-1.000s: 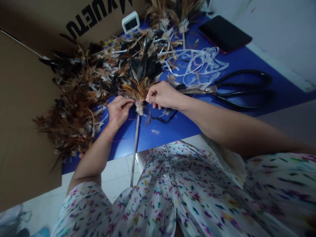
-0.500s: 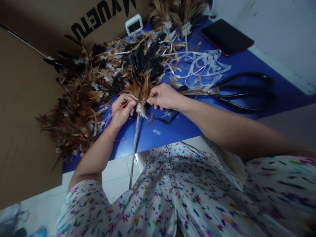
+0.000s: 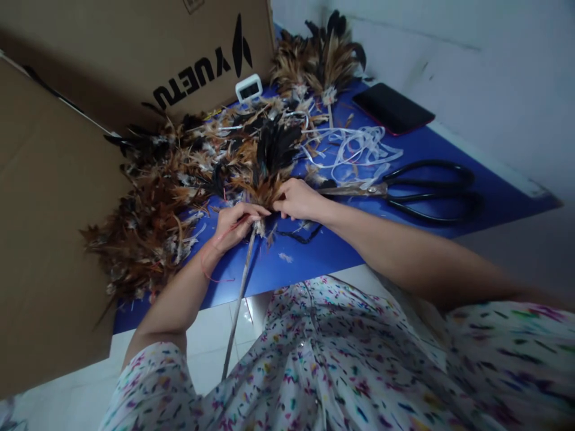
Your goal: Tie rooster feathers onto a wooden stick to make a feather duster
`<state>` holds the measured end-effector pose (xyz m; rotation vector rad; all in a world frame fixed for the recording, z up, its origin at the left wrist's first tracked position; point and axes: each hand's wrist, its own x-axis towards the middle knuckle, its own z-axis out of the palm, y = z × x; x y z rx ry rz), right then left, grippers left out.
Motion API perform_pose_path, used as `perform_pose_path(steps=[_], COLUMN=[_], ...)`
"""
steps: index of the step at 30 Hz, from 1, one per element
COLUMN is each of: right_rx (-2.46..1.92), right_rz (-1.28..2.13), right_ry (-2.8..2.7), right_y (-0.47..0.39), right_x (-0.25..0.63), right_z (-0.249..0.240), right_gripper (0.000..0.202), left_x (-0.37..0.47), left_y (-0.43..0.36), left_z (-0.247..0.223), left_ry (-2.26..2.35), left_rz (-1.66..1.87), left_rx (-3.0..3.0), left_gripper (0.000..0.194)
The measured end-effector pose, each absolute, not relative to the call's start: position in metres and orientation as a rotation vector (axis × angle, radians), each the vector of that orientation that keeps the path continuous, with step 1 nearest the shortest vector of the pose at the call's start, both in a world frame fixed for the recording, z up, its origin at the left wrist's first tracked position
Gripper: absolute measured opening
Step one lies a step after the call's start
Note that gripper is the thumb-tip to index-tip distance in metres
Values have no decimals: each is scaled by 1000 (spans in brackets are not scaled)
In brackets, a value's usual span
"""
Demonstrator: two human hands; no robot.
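Stick (image 3: pixel 240 293) tilted further, feathers (image 3: pixel 266 184) between fingers (image 3: pixel 259 210)

Open table (image 3: pixel 274 275) strip near the front, stick (image 3: pixel 239 299) crossing it, feather pile (image 3: pixel 146 221) leftward, scissors (image 3: pixel 381 190) (handles spread) rightward

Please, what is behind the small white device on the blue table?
Behind the white device is brown cardboard with black letters. The part directly behind it is covered, so I cannot tell more.
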<state>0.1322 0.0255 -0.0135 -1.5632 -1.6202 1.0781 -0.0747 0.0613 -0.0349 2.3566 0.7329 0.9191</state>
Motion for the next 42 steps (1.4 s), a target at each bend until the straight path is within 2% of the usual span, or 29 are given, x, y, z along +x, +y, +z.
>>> perform_pose_path(steps=[5,13,23,29,37,42], right_rx=[-1470,-1384,-1304,-1322,-1372,-1366], right_rz=[1096,910,1131,1152,1063,948], right_ry=[-1603,-1688,-1622,-1599,-1657,-1721], right_y=[25,21,22,21,18,17], right_x=[133,133,126,124,124,124], right_z=[-15,-10,-21,-19,-15,-18], right_gripper=[8,7,9,11,9,9], left_x=[-74,-66,-62,-64,-68,-66], left_y=[67,62,70,70,74,71], left_z=[-31,-22,-36,-35,-42,-41], left_ry=[752,977,1018,967,772,756], left_rz=[988,993,976,931,918,966], left_rx=[2352,2359,2288,2483,2845,2872], left_gripper=[21,23,21,6,20,21])
